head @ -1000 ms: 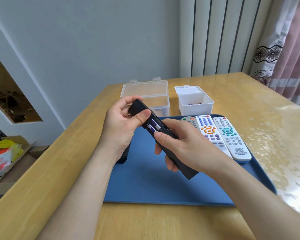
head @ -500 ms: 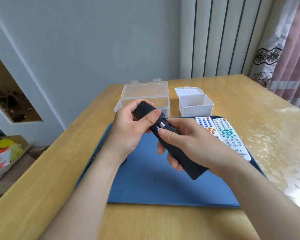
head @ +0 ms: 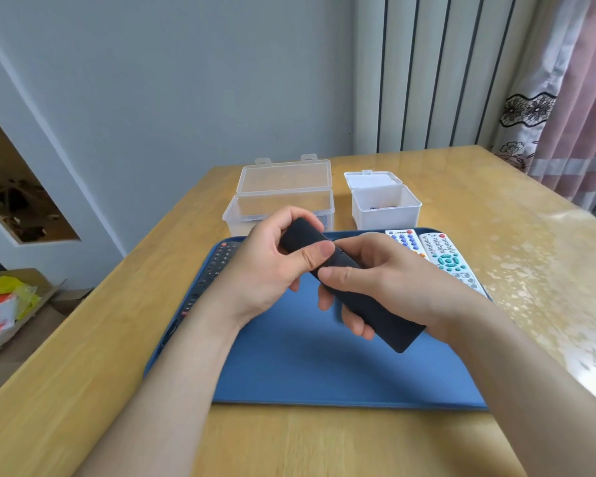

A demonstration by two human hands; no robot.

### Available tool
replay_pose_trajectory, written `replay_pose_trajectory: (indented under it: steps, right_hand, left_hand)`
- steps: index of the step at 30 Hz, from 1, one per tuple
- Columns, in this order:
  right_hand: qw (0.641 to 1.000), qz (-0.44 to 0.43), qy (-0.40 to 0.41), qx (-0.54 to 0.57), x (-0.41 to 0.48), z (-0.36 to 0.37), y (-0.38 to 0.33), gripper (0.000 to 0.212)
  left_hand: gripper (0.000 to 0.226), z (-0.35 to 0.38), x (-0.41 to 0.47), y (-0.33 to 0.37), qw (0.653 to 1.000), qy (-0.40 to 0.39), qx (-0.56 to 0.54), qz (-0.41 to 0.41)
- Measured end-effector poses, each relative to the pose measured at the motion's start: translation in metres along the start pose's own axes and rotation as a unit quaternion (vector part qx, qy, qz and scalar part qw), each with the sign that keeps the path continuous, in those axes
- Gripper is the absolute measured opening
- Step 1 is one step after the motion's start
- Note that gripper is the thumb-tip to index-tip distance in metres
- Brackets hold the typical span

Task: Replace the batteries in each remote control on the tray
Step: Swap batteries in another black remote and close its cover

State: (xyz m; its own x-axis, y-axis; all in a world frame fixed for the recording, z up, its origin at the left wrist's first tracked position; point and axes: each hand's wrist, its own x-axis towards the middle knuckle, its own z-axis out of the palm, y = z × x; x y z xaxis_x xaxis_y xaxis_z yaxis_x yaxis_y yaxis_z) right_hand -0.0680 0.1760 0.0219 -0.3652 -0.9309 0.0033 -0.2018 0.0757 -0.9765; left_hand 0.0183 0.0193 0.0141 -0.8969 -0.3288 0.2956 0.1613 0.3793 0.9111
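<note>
The black remote [head: 386, 315] is held in the air above the blue tray [head: 324, 366], back face up, tilted down to the right. The left hand [head: 262, 266] grips its far end, thumb on the back. The right hand [head: 393, 280] wraps its middle, thumb pressed on the back.

On the tray, a dark remote [head: 214, 270] lies along the left edge and two white remotes [head: 448, 259] lie at the far right corner. Just beyond the tray stand a clear box [head: 283, 201] and a white box [head: 386, 208], both with lids open.

The tray rests on a wooden table [head: 117, 339], glossy on the right. A grey wall [head: 186, 80] and a curtain [head: 572, 98] stand behind it.
</note>
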Motion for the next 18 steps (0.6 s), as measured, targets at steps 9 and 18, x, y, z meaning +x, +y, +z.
replay_pose_trajectory:
  steps: [9, 18]
  right_hand:
    - [0.981, 0.009, 0.066, 0.184, 0.002, 0.007, -0.001, 0.040]
    - [0.985, 0.026, 0.070, 0.154, 0.004, 0.004, 0.003, 0.043]
  left_hand:
    - [0.033, 0.016, 0.001, 0.000, 0.985, 0.172, -0.015, 0.013]
    - [0.030, 0.019, -0.001, -0.001, 0.988, 0.119, 0.090, 0.028]
